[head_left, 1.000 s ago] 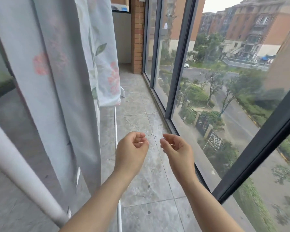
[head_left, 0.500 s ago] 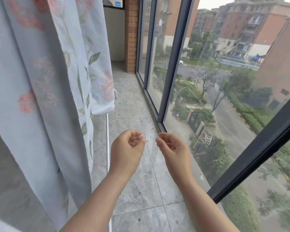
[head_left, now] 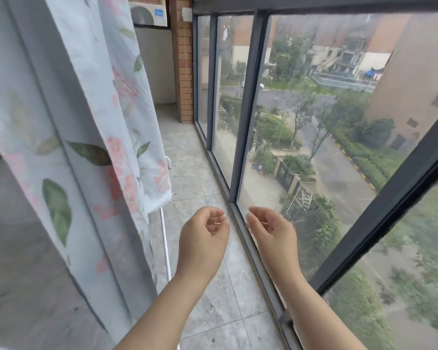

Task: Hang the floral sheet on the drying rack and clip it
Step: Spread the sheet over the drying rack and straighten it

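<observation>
The floral sheet point(head_left: 81, 137), pale with pink flowers and green leaves, hangs in long folds down the left side of the view. A white bar of the drying rack point(head_left: 165, 238) shows below its lower edge. My left hand point(head_left: 202, 238) and my right hand point(head_left: 273, 236) are raised side by side in front of me, to the right of the sheet and apart from it. The fingers of both are loosely curled and hold nothing. No clip is in view.
A grey tiled floor point(head_left: 208, 294) runs ahead along a dark-framed window wall point(head_left: 245, 117) on the right. A brick pillar point(head_left: 183, 61) stands at the far end. An air-conditioning unit point(head_left: 147, 11) sits high at the back.
The view has lifted and turned, so the sheet fills more of the left. Both hands stay raised and empty, slightly farther apart.
</observation>
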The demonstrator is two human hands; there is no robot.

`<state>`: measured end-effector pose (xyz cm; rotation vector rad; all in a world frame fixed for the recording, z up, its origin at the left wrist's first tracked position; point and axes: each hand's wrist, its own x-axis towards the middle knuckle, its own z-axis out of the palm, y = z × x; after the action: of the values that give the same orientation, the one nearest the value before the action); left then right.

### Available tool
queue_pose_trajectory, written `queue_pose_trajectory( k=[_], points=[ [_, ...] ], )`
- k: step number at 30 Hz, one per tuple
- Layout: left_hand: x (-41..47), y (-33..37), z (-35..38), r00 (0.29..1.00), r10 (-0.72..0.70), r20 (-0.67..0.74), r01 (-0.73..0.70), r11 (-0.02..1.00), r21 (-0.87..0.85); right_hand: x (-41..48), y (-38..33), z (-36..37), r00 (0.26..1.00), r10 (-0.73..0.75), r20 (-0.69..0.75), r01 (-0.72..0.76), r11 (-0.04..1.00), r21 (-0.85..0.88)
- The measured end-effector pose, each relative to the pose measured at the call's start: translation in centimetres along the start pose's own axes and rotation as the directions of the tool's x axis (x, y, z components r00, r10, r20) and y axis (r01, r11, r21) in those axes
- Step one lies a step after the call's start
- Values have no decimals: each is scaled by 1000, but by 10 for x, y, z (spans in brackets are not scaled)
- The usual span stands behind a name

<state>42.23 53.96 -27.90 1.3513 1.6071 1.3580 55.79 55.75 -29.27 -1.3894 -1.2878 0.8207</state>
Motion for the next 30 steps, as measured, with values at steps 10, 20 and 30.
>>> queue_pose_trajectory(
  k=[10,20,30],
  points=[
    [-26,182,-31,999,-45,0,45,999,28,-12,-158,-88,1000,21,1,-21,994,105],
    [-60,350,-72,994,-34,-101,35,999,8,-28,-314,-171,995,-5,98,-11,986,165],
    [-86,463,-139,934,235,-268,-223,972,75,-29,-426,-171,935,-276,224,205,934,293]
  ],
)
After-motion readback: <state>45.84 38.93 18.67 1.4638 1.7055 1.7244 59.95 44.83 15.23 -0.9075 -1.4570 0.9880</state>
